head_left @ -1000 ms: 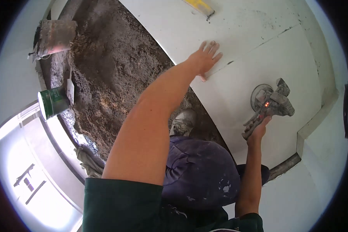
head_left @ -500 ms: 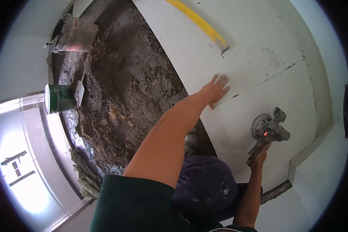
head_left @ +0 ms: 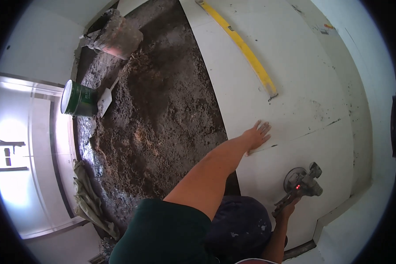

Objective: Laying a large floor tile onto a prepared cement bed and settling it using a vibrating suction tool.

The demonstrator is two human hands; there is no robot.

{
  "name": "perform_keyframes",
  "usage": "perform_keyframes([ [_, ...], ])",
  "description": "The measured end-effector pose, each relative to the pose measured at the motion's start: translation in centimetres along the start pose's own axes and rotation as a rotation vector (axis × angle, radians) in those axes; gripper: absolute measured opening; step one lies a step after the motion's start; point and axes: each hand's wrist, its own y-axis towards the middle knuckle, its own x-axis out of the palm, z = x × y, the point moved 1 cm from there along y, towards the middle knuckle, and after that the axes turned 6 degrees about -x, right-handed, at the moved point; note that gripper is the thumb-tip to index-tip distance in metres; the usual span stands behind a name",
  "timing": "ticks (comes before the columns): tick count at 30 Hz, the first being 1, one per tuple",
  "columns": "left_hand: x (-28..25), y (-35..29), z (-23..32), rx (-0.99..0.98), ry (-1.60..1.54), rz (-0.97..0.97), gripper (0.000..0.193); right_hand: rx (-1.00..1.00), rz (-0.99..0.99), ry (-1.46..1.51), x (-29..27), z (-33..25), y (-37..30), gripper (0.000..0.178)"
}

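My left hand (head_left: 257,136) lies flat on a large white floor tile (head_left: 246,92), fingers spread, beside the thin seam (head_left: 303,133) between two tiles. In my right hand (head_left: 288,207) is the handle of a grey, dusty tile vibrator (head_left: 304,182) with a small red light. Its round pad (head_left: 293,178) rests on the near tile, right of the seam's left end. Part of the right hand's grip is hidden behind the handle. A yellow spirit level (head_left: 246,50) lies on the far tile, beyond my left hand.
Rough dark mortar (head_left: 163,114) borders the tiles on the left. A crusted bucket (head_left: 119,37), a green bucket (head_left: 81,100) and a flat trowel (head_left: 105,102) are there. A crumpled sack (head_left: 88,198) lies by the glass door (head_left: 20,176). A white wall (head_left: 356,220) stands at right.
The whole view has shifted, so most things sit lower in the picture. Relative to the tile seam, both hands and the tile vibrator have hardly moved.
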Motion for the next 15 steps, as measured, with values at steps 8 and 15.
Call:
perform_keyframes([
  [8,0.1,-0.3,0.0,0.003,-0.062,0.038,0.136,0.027,0.026,-0.059,1.6,-1.5,-1.5,0.071],
  [15,1.3,0.5,0.3,-0.039,-0.1,0.076,0.083,0.02,0.062,-0.081,0.0,0.1,0.5,0.076],
])
